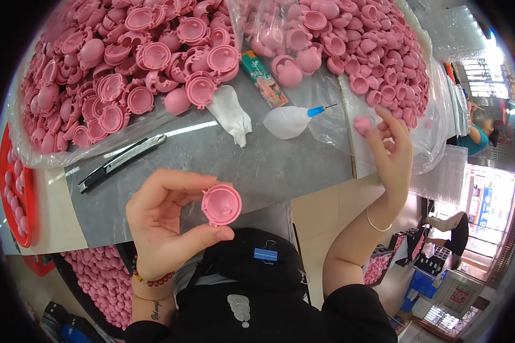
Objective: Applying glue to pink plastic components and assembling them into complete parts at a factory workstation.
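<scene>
Between the thumb and fingers of my left hand [165,220] is a round pink plastic half shell [222,204], its hollow side up and small tabs on its rim. My right hand [390,150] is over the right end of the table, fingers curled, with a small pink plastic piece [362,126] at the fingertips; its exact shape is hard to make out. Left of that hand lies a white squeeze bottle [286,122] with a blue needle tip. Beside the bottle are a green printed packet [263,79] and a crumpled white cloth [230,114].
Heaps of pink half shells [154,56] and smaller pink pieces [377,48] sit on clear plastic sheeting at the back. A black utility knife [122,162] lies on the grey table [183,154]. A red tray [22,226] stands at left, a pink-filled bin [97,280] below.
</scene>
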